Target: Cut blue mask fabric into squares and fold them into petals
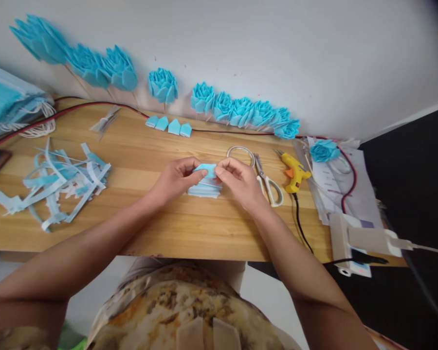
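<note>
Between my hands is a small blue fabric piece point(209, 169), with its top corners slanted. My left hand point(177, 179) pinches its left side between thumb and fingers. On the other side my right hand point(238, 179) pinches the right edge. Just below, on the table, lies a stack of folded light-blue fabric pieces point(204, 188), partly covered by the held piece. Scissors with white handles point(268, 185) rest right of my right hand, beside a roll of tape point(241, 149).
A yellow glue gun point(294, 170) lies at the right, its cord running to a power strip point(345, 243). Blue fabric flowers point(162, 85) on sticks line the wall. Several pointed blue pieces point(174, 127) sit behind my hands. Cut strips point(63, 180) and packed masks point(7, 102) are at left.
</note>
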The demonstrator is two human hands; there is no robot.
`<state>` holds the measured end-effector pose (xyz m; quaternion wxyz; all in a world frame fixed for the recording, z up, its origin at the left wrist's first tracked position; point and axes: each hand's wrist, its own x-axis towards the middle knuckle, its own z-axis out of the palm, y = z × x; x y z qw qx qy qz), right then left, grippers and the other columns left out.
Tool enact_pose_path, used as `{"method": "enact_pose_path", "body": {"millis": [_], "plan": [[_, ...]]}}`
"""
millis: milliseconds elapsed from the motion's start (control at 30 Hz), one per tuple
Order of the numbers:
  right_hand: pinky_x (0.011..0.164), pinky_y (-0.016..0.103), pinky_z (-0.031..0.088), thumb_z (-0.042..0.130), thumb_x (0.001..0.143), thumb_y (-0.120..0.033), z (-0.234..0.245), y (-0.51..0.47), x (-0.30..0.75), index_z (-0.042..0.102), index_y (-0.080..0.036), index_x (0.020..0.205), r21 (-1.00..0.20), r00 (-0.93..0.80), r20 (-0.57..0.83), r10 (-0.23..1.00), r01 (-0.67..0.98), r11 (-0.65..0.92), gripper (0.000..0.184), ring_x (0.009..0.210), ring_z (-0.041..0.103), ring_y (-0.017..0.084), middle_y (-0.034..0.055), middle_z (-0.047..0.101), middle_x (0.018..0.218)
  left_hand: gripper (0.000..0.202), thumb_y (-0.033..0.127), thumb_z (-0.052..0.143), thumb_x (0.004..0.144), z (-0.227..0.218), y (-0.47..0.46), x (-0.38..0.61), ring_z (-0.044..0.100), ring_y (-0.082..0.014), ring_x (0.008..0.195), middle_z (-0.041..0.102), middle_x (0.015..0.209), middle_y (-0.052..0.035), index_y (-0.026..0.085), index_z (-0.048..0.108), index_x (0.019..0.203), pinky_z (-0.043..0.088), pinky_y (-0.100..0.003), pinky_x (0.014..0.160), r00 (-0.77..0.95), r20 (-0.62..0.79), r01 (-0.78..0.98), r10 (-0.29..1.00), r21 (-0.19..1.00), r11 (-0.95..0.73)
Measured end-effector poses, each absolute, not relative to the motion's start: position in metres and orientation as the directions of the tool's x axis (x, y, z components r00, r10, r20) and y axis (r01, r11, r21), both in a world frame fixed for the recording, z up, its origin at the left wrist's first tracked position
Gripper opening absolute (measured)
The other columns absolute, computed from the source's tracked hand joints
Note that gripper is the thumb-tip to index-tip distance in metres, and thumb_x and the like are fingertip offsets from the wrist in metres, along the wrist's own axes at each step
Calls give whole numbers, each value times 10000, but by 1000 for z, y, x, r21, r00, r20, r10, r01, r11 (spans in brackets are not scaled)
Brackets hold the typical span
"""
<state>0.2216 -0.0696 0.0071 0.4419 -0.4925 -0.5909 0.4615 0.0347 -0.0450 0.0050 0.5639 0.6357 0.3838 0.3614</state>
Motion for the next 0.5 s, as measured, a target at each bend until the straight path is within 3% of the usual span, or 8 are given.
{"method": "enact_pose_path", "body": {"millis": [167, 500], "plan": [[581, 236, 409, 642, 841, -367, 6, -69, 221, 608, -188, 764, -972, -102, 83, 991, 210, 103, 198, 618, 513, 98, -32, 570, 655, 260, 389, 641, 791, 6, -46, 35, 405, -75, 502, 475, 567, 42, 171, 539, 693, 299, -200, 470, 450, 7, 106, 893, 992, -62], [590, 240, 447, 639, 852, -352, 6, -69, 223, 615, -194, 780, -973, -96, 102, 990, 199, 120, 175, 626, 575, 104, -36, 601, 651, 257, 389, 638, 794, 7, -46, 35, 406, -75, 507, 481, 575, 44, 168, 548, 698, 301, -204, 478, 460, 2, 103, 888, 993, -55]]}}
